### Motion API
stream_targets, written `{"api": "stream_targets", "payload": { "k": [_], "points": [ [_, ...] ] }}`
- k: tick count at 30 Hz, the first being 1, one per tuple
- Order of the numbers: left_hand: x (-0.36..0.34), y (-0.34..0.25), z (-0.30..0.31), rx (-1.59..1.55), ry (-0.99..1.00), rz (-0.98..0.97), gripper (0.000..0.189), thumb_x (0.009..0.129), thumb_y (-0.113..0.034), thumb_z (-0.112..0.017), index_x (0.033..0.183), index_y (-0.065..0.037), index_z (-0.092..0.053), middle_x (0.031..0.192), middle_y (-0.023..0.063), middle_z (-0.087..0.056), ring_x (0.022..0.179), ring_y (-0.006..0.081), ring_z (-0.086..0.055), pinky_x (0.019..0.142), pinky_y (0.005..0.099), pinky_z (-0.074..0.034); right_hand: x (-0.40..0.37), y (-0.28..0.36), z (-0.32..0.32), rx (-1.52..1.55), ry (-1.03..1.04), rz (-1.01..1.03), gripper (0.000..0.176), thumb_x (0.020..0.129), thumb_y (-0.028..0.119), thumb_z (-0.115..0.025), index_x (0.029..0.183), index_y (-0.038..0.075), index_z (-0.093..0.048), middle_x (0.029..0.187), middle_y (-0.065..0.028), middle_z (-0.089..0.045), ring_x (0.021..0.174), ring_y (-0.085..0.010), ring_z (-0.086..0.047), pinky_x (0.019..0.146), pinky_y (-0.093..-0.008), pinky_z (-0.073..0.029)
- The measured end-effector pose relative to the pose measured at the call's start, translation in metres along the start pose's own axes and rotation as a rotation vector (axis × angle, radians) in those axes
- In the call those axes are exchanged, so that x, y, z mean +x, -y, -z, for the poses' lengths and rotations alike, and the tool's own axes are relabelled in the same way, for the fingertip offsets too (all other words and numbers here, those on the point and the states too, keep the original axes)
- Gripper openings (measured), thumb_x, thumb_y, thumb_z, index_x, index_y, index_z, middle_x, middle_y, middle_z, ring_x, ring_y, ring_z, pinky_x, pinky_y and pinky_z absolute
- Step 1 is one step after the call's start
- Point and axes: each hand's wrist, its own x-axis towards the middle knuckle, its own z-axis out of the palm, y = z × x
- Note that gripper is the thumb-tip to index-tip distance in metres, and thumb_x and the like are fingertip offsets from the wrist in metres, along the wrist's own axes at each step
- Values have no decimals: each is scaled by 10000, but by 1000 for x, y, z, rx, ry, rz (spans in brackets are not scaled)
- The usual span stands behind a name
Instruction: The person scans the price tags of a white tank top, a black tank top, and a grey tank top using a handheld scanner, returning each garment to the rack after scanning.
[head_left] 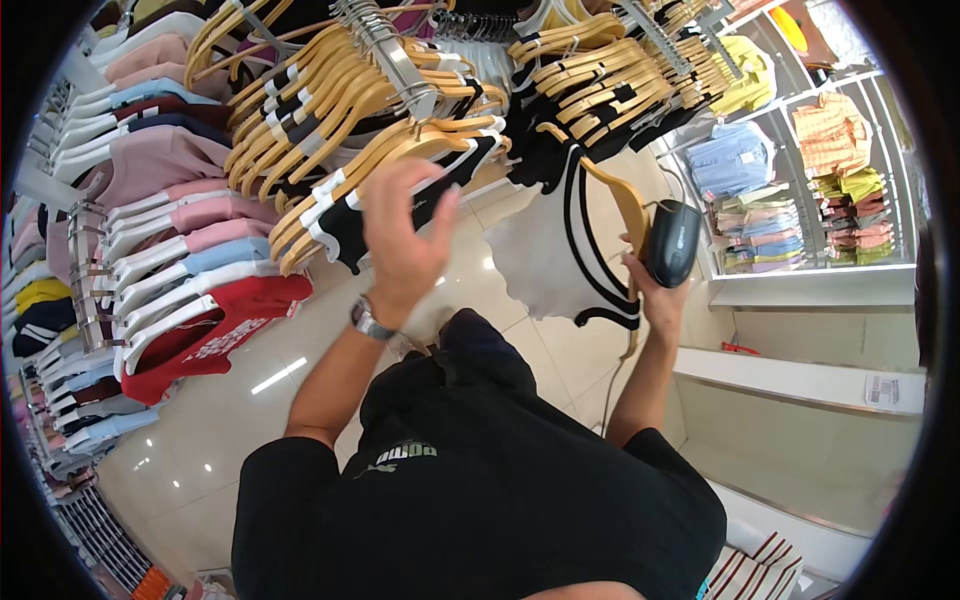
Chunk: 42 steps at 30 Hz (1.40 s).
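— What are the right hand's (665, 305) fingers doing?

— They're gripping a wooden hanger (628, 200). A black scanner (675, 240) is sitting just above them, its handle hidden, so I can't tell exactly how they're holding it.

— And where is the top (530, 255)?

— It's hanging from that hanger, just left of those fingers, showing white cloth and black trim.

— Is the left hand (405, 240) holding anything?

— Nothing that I'm seeing. Its fingers are spreading apart and blurring slightly in front of a black top (345, 235) on the rack. I can't tell whether they're touching it. A watch (370, 318) is circling the wrist just below them.

— What's surrounding them?

— More wooden hangers (300, 110) are crowding a rail above and left of the left fingers. A red shirt (215, 335) is hanging farther left and lower.

— And past the right fingers?

— A blue shirt (730, 160) is hanging up and to their right, and an orange shirt (835, 135) is hanging beyond it. Shiny floor (250, 420) is showing below both hands.
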Motion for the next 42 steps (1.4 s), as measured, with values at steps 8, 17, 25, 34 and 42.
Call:
{"api": "stream_targets", "payload": {
  "k": [8, 17, 25, 34, 42],
  "points": [
    [53, 56, 17, 219, 338, 113, 651, 795, -314, -833, 1269, 45, -569, 1132, 205, -639, 1029, 346, -632, 903, 393, -499, 71, -13, 75, -201, 267, 60, 386, 821, -30, -738, 1190, 32, -642, 1037, -41, -686, 918, -126, -606, 799, -283, -484],
    [66, 54, 35, 213, 573, 249, 602, 784, -371, -823, 1204, 25, -653, 1165, 228, -665, 1067, 372, -643, 937, 411, -499, 169, -1, 112, -261, 393, 31, 464, 760, -61, -767, 1199, 10, -633, 970, -62, -701, 822, -125, -621, 676, -263, -489],
    [80, 38, 43, 161, 718, 492, 616, 762, -341, -851, 1175, 65, -639, 1090, 217, -667, 988, 362, -646, 887, 389, -503, 242, 11, 43, 55, 683, 120, 627, 671, -1, -871, 1234, -11, -595, 1139, -93, -660, 993, -184, -636, 884, -328, -512],
    [61, 48, 40, 64, 639, 471, 650, 735, -321, -872, 1183, 75, -618, 1096, 229, -667, 989, 378, -643, 883, 398, -502, 281, 8, -79, 76, 1070, 482, 640, 686, 89, -899, 1243, -20, -604, 1128, -113, -698, 988, -158, -649, 893, -315, -506],
    [66, 30, 33, 151, 644, 449, 522, 750, -186, -849, 1202, -11, -654, 1198, 152, -632, 1116, 299, -590, 1004, 372, -443, 268, 26, -159, 385, 1375, 262, 634, 722, 49, -857, 1278, -35, -564, 1146, -130, -682, 971, -150, -644, 871, -314, -529]
  ]
}}
